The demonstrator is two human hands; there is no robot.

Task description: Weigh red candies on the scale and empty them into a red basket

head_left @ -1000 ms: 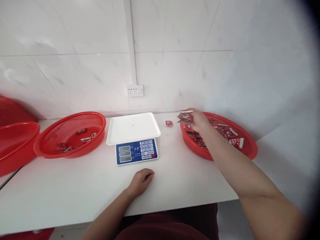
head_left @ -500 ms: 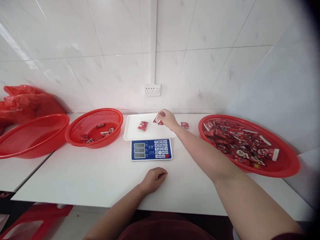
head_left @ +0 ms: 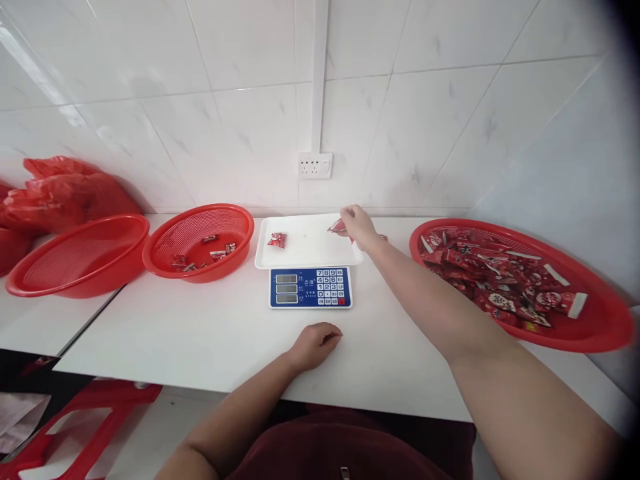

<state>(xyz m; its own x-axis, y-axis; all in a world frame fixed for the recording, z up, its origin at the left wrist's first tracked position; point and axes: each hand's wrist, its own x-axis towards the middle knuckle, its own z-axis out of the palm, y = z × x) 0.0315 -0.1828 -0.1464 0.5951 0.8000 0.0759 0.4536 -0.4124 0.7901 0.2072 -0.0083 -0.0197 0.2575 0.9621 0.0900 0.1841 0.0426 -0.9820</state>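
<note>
Since 0.5 s ago, the right hand (head_left: pixel 358 225) has shifted toward the right end of the scale tray (head_left: pixel 310 252), and the loose packet (head_left: pixel 277 240) sits farther left on it. Head view: just right of centre, the right hand's fingers are clamped on a red packet (head_left: pixel 338 227) over the tray; I cannot tell whether it touches. At lower centre, the left hand (head_left: pixel 314 347) rests on the white table (head_left: pixel 200 340), fingers curled; I cannot tell whether the fingertips meet. Blue-panelled, the scale (head_left: pixel 310 288) stands mid-frame. At right, the right basket (head_left: pixel 607 327) holds heaped packets (head_left: pixel 475 270); at left are 2 red baskets (head_left: pixel 227 267), the nearer to the scale with a few packets inside
</note>
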